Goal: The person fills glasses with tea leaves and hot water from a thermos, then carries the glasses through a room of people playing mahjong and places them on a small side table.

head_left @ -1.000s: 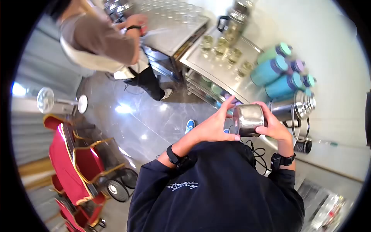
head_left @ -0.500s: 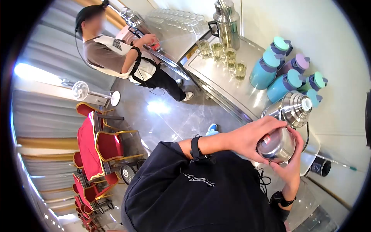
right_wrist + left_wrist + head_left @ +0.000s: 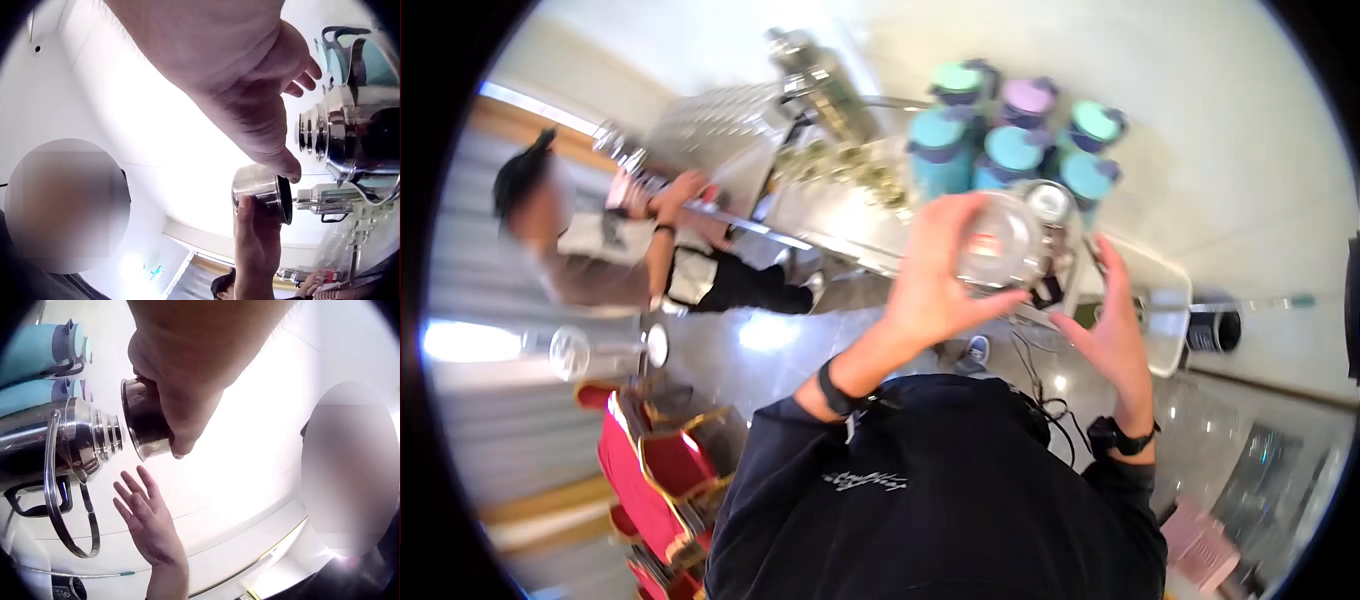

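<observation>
My left hand grips a shiny metal cup-shaped lid, thumb on one side and fingers around the other. In the left wrist view, the lid's open rim faces the stepped neck of a steel thermos flask, close above it. The flask has a curved carrying handle hanging at its side. Off to the right of the lid, my right hand holds nothing, its fingers and thumb spread. In the right wrist view the left thumb presses on the lid's wall.
Teal, green and purple jugs crowd behind the flask. Small glasses of yellowish liquid and another steel flask stand farther left on the metal cart. A person stands at the left; black cables hang near my body.
Both hands were around the lid earlier. The right hand has let go and moved away to the right; the left holds the lid by the flask's top. The head view has swung round.
</observation>
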Tool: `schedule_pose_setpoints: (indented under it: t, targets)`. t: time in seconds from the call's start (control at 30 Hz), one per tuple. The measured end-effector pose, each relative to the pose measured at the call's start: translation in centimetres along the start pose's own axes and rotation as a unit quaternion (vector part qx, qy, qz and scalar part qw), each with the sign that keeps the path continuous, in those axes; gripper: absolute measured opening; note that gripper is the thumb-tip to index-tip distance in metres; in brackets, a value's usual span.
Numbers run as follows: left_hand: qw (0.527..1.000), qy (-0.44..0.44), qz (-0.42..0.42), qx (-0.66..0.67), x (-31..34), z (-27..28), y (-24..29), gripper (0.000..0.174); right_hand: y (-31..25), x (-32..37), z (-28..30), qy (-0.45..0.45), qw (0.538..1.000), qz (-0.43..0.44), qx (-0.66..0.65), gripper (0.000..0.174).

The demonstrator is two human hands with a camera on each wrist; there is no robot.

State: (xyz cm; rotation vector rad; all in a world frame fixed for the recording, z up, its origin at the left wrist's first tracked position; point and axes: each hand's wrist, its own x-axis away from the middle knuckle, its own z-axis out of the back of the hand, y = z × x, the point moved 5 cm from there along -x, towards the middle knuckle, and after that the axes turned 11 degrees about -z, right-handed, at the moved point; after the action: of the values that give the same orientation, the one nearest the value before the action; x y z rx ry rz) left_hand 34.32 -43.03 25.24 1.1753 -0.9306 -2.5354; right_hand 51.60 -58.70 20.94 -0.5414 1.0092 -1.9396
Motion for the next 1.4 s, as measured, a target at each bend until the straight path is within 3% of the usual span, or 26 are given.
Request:
schedule_pose_setpoints:
  t: [0.03,0.2,0.37,0.6,0.7,0.73,0.83,0.97,1.23,1.3,1.4]
  targets:
    - [0.997,0.041,0.029,0.051,0.3,-0.6,-0.9,0.092,0.6,0.0,0.5,-0.007,1.000,-0.002,-0.005,0.099]
    - [1.000,0.024,0.014,-0.012,-1.2,-1.7,-0.5,0.092,3.0,0.8,-0.1,-0.050,0.995,-0.076,-0.029,0.101]
    - [0.998,0.012,-0.027,-0.056,-3.5,-3.9,-1.4,0.092,2.8,0.0,0.7,0.007,0.997,-0.039,-0.070,0.098]
    - [0.995,-0.065,0.069,-0.031,-3.3,-6.8,-3.4,0.096,-1.6,-5.0,0.6,-0.028,0.993,0.061,-0.096,0.091]
    - [0.997,-0.053,0.051,-0.027,-2.9,-7.1,-4.1,0.097,-2.1,-6.8,-1.1,-0.042,0.989,0.073,-0.121,0.088]
    - [0.999,-0.005,0.032,-0.005,-2.4,-7.7,-4.9,0.103,-2.1,-7.2,-1.5,-0.031,0.990,0.093,-0.103,0.086]
    - [0.998,0.041,0.035,0.009,-0.6,-8.3,-6.1,0.111,-1.7,-8.1,-2.0,-0.026,0.993,0.084,-0.074,0.084]
    - [0.997,0.010,0.076,0.024,1.3,-9.0,-7.8,0.123,-0.9,-8.4,-2.3,-0.015,0.995,0.070,-0.064,0.085]
    - [0.997,0.033,0.061,0.020,1.6,-9.7,-9.5,0.120,0.1,-8.9,-3.6,0.045,0.989,0.057,-0.128,0.099]
    - [0.997,0.021,0.069,0.013,1.2,-9.4,-9.3,0.118,0.2,-9.2,-3.1,0.005,0.988,0.031,-0.152,0.104]
    - [0.998,0.020,0.060,0.011,1.0,-9.3,-9.2,0.119,0.5,-10.2,-2.4,-0.089,0.981,0.065,-0.159,0.106]
